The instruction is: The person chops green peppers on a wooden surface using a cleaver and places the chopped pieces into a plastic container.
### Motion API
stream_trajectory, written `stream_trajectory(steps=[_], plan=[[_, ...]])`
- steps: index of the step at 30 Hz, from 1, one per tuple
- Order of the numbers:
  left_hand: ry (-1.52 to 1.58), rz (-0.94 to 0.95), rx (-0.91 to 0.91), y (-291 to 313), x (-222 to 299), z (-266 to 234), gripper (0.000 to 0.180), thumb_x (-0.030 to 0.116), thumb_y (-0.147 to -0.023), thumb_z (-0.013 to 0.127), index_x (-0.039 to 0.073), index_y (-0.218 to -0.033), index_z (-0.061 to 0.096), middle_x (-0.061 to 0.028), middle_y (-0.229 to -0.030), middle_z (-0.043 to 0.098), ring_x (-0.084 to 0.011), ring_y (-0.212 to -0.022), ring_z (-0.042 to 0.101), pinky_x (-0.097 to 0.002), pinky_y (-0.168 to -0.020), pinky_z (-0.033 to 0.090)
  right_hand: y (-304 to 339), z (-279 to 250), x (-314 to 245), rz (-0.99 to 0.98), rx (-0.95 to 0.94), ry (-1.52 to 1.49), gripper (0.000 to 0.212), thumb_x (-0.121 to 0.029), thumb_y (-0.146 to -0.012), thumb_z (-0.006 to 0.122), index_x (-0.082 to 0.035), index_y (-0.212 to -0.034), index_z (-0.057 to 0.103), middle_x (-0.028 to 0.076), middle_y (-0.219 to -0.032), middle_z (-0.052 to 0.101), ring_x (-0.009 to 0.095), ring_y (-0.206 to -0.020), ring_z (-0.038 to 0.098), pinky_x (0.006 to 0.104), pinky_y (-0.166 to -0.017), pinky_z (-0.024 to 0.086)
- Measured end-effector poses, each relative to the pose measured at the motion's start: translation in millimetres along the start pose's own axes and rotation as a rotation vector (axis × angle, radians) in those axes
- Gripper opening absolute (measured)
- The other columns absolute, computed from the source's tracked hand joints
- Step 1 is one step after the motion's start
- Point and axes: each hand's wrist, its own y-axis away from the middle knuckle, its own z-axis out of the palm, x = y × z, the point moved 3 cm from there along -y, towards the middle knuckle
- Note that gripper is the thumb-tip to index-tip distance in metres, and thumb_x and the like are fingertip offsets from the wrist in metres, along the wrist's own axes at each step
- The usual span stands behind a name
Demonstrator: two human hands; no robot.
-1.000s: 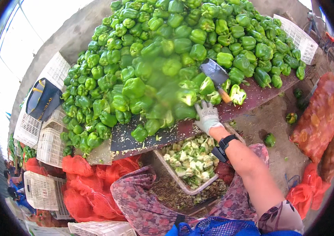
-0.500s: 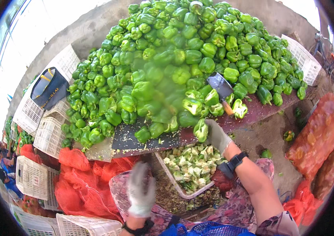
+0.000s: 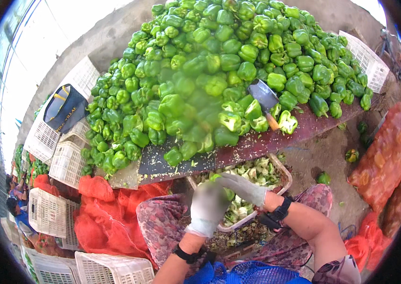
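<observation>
Over a white tray [image 3: 285, 176] of pepper cores and trimmings, my two gloved hands meet. Green shows between them, part of a cut bell pepper [image 3: 229, 193] mostly hidden by the gloves. My right hand [image 3: 244, 187] is curled over it, its fingers reaching across to the left one. My left hand [image 3: 207, 210] is against the pepper's other side, its fingers smeared by blur. Beyond them, a broad-bladed knife [image 3: 265, 97] with a wooden handle lies on the pile's near edge, beside cut pepper halves [image 3: 230, 121].
A large heap of green bell peppers [image 3: 248, 52] covers the dark board [image 3: 177, 161]. Red mesh sacks [image 3: 106, 222] and white crates [image 3: 47, 212] stand at left. Filled red sacks [image 3: 385, 156] lean at right. A dark bag [image 3: 66, 109] rests on crates. People sit far left.
My right hand has drawn the cut pepper from the board's edge down over the tray. My left hand has moved up and right to meet it.
</observation>
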Motion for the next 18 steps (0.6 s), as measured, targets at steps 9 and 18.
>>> stream_trajectory(steps=[9, 18], plan=[[0.001, 0.326, 0.200, 3.0, -15.5, 15.5, 0.030, 0.018, -0.069, 0.075, 0.007, -0.094, 0.062, -0.0086, -0.086, 0.057, -0.0258, -0.073, 0.057, -0.0350, -0.059, 0.049, 1.1, 20.8, 10.2, -0.115, -0.018, 0.009, 0.042, -0.034, -0.100, 0.044, -0.003, -0.126, 0.058, 0.018, -0.123, 0.062, 0.028, -0.111, 0.060, 0.0320, -0.095, 0.047], [-0.007, 0.206, 0.094, 17.1, -16.0, 4.6, 0.018, 0.015, -0.071, 0.076, 0.011, -0.082, 0.062, -0.0072, -0.074, 0.056, -0.0265, -0.068, 0.058, -0.0376, -0.054, 0.047, -7.5, 24.6, 25.8, -0.329, 0.017, 0.381, 0.036, -0.018, -0.098, 0.043, 0.000, -0.130, 0.047, 0.027, -0.116, 0.061, 0.039, -0.108, 0.060, 0.0404, -0.090, 0.049]])
